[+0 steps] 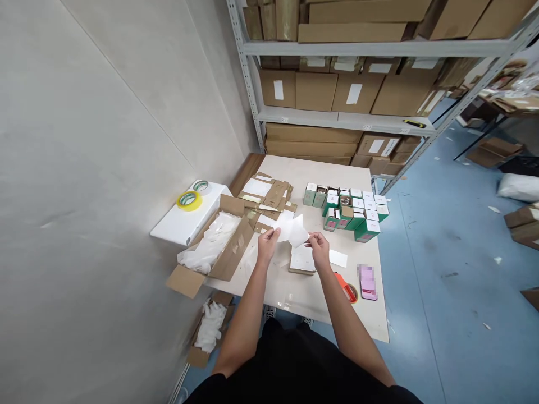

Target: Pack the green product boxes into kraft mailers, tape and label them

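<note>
On counter (337, 310) in front of you: over twelve green boxes (356, 220), one orange tape dispenser (342, 284). Left: two loose tape rolls (189, 208), two white-filled cartons (228, 259). Your hands (268, 246): two.

The pale worktop (295, 171) has a brown strip (248, 168) along its left edge by the far corner. Flat cardboard (275, 194) lies piled along the left side, and an open carton (233, 249) sits nearer, jutting past the near left corner. Green boxes (367, 227) stand grouped towards the right edge, some with open tops. A white-topped stack (302, 259) lies near the middle, with a white slip (338, 258) to its right. An orange tape dispenser (344, 285) and a pink item (368, 282), partly blurred, lie towards the near right corner.
</note>
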`<state>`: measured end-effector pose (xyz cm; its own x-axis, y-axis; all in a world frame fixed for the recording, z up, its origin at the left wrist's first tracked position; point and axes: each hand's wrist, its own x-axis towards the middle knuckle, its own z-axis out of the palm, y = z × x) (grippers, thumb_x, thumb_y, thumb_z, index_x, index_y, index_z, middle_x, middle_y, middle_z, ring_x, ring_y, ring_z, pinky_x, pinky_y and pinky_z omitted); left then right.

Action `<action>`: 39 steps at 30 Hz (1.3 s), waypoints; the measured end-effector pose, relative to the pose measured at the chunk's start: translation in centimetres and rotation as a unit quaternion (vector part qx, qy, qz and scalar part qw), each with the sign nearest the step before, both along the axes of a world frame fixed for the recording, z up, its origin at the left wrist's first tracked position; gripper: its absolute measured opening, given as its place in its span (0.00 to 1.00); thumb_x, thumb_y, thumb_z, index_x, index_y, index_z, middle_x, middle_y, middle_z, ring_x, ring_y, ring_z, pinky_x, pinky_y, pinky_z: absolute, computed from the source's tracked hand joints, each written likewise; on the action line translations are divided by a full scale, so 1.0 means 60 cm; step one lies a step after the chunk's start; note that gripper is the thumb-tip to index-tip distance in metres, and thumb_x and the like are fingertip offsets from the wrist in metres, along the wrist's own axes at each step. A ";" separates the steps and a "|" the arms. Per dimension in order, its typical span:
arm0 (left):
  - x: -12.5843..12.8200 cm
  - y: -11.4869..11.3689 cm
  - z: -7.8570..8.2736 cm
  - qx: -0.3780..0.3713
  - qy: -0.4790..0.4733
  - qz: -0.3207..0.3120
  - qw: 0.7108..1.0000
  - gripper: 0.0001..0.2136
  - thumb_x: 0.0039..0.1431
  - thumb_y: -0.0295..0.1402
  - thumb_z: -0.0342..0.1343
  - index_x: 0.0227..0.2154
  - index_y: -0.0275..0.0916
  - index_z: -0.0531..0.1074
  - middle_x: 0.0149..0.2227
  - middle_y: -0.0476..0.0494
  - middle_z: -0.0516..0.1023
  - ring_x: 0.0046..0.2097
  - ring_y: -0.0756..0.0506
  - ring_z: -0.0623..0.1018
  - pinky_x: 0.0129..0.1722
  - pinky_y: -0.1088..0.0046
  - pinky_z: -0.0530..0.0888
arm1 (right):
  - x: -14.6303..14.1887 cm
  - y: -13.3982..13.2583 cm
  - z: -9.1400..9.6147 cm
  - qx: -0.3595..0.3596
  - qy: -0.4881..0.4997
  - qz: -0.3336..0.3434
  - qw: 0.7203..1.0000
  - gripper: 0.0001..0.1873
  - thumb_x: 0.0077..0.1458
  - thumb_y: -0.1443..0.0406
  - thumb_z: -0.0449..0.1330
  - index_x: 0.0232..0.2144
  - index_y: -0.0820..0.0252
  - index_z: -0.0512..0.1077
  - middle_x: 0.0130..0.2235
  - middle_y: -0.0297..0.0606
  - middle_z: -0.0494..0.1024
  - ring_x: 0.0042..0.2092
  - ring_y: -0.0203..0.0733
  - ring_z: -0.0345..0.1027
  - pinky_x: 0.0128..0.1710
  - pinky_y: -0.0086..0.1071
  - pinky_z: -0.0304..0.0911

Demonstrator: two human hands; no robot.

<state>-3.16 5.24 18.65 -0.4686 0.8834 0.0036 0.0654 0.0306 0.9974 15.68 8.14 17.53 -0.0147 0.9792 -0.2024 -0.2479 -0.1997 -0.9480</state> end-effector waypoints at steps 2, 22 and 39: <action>0.019 -0.005 0.001 0.001 0.017 -0.002 1.000 0.21 0.59 0.52 0.62 0.21 0.39 0.71 0.22 0.52 0.65 0.29 0.50 0.67 0.29 0.76 0.65 | -0.002 0.004 -0.004 -0.031 0.031 0.004 0.999 0.15 0.51 0.52 0.64 0.35 0.54 0.72 0.33 0.35 0.79 0.34 0.41 0.75 0.36 0.35 0.71; -0.171 -0.140 0.002 0.099 -0.023 0.315 0.944 0.18 0.60 0.49 0.60 0.27 0.39 0.73 0.27 0.50 0.74 0.34 0.48 0.73 0.35 0.77 0.71 | -0.094 -0.051 0.001 0.028 -0.006 0.051 0.998 0.21 0.48 0.50 0.67 0.25 0.53 0.62 0.26 0.30 0.72 0.31 0.39 0.65 0.34 0.33 0.63; -0.508 -0.648 -0.048 0.022 0.055 0.468 0.882 0.18 0.60 0.50 0.61 0.37 0.39 0.81 0.32 0.45 0.80 0.36 0.45 0.78 0.39 0.73 0.74 | -0.668 -0.434 -0.128 -0.098 -0.062 0.404 0.907 0.22 0.35 0.51 0.72 0.26 0.55 0.68 0.24 0.29 0.74 0.26 0.36 0.67 0.26 0.29 0.63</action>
<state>-33.62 -33.62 15.79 -0.9869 0.1089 0.1193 0.1288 0.0841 0.9881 -24.40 -17.90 9.83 -0.6772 0.6037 -0.4206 0.1603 -0.4368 -0.8852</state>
